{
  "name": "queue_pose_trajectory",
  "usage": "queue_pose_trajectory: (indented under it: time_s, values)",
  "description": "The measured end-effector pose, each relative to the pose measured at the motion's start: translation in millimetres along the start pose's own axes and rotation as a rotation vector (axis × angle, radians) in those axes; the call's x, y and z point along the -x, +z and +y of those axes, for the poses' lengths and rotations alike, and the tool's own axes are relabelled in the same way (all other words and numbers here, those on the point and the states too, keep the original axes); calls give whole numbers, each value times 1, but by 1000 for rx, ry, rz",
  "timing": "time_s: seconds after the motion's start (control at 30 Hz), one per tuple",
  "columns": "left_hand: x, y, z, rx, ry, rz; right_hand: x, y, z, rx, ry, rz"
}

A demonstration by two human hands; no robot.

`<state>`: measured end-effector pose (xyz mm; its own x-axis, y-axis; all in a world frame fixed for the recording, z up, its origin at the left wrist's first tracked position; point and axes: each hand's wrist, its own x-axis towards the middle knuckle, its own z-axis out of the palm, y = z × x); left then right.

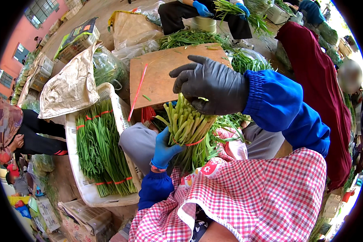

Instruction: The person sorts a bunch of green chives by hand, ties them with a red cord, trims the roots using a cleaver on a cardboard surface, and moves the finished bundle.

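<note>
1. Stalk bundle point(188, 123): between the knees point(139, 141), by the near edge of the worktop point(169, 76), whose left half offers room.
2. Thick ends point forward; the long axis runs back toward the apron point(250, 181).
3. Left hand point(165, 149): grip clasping the stalks.
4. Right hand point(213, 86): grip spread, half-curled, above the thick ends.
5. White crate point(117, 112), just left.

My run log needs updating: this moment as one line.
left hand: holding stem bundle; right hand: over its top, contact unclear; red band: around bundle; white crate: banded greens inside

Blue sleeves point(275, 99), black glove point(218, 86), blue glove point(164, 151), checked apron point(254, 181).
</note>
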<state>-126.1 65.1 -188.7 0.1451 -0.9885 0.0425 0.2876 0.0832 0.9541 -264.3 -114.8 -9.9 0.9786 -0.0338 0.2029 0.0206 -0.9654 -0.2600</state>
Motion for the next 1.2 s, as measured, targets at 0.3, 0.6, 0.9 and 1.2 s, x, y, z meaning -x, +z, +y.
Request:
queue_pose_trajectory:
  time_s: [0.3,0.6,0.9,1.2]
  values:
    - [3,-6,-5,26,-8,36,13,-87,11,-771,-676,523]
    - [4,-1,-1,56,-27,-47,10,-32,8,-293,-282,228]
    - [5,1,3,55,-39,-45,4,-8,1,-173,-142,15]
    - [2,1,5,29,-67,-77,3,5,-4,21,-217,261]
